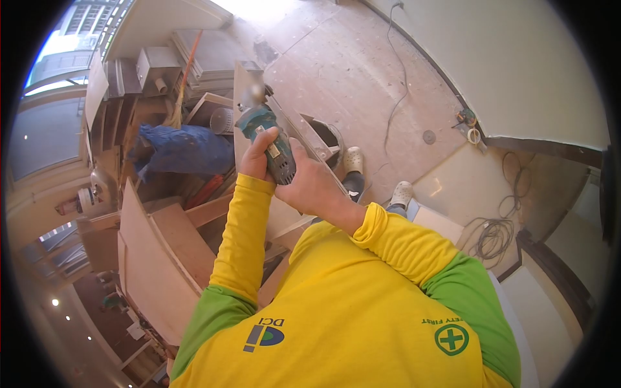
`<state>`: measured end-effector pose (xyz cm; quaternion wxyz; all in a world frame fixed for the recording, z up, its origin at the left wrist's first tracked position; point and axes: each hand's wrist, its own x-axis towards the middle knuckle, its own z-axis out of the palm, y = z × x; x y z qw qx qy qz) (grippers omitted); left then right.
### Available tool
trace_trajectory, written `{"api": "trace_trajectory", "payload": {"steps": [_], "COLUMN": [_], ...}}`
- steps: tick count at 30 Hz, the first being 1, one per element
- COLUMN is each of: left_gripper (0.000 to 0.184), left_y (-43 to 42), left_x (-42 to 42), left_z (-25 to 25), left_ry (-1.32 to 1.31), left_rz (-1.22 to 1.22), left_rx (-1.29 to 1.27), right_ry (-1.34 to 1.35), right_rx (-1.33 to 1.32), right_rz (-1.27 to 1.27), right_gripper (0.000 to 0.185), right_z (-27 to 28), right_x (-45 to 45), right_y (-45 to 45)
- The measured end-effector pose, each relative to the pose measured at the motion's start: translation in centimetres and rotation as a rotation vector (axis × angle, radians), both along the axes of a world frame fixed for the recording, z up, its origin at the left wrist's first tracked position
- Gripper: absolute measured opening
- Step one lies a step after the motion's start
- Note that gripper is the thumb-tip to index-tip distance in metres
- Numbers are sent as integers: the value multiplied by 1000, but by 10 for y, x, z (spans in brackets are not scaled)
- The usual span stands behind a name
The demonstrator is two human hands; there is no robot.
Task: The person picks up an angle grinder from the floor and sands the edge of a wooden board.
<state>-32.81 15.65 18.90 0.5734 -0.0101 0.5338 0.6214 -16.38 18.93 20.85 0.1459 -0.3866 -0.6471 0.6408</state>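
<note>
A teal and black handheld power tool (270, 143) with a rounded, barrel-like body sits at the upper middle of the view, held out in front of the wearer's yellow and green long-sleeved shirt (375, 310). Its casing is teal toward the front and dark at the rear, where small vent slots show, and a pale rectangular label lies along its upper face. The long axis slants across the view: the greyish head points away from the wearer and slightly left, the rear back toward the wearer's middle. The head is blurred, so what is fitted there, and whether it touches the long, pale wooden board (243, 81) beneath, I cannot tell.

The left hand (257, 155) is curled at the tool's left side, thumb laid over the casing near the label. The right hand (312, 186) is closed around the dark rear from the right. Both grip the tool, close together; the fingers underneath are hidden.
</note>
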Motion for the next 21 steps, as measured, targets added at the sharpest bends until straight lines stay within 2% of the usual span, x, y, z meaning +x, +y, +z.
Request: {"api": "trace_trajectory", "payload": {"steps": [5, 7, 12, 15, 17, 21], "left_gripper": [49, 60, 71, 73, 73, 68], "left_y": [-8, -10, -27, -32, -36, -39], "left_x": [4, 15, 15, 16, 14, 16], "left_z": [23, 45, 67, 79, 82, 83], "left_ry": [121, 197, 222, 277, 203, 313], "left_rz": [39, 114, 103, 80, 119, 161], "left_rx": [63, 69, 140, 177, 176, 171], "right_ry": [117, 99, 126, 167, 176, 209], "right_rx": [114, 156, 177, 189, 165, 141], "right_rz": [-23, 23, 126, 170, 219, 271], "right_gripper": [90, 92, 93, 94, 94, 92], "right_z": [17, 24, 39, 42, 42, 38], "right_x": [8, 8, 11, 10, 9, 6], "right_y": [-3, -7, -10, -10, -9, -8]}}
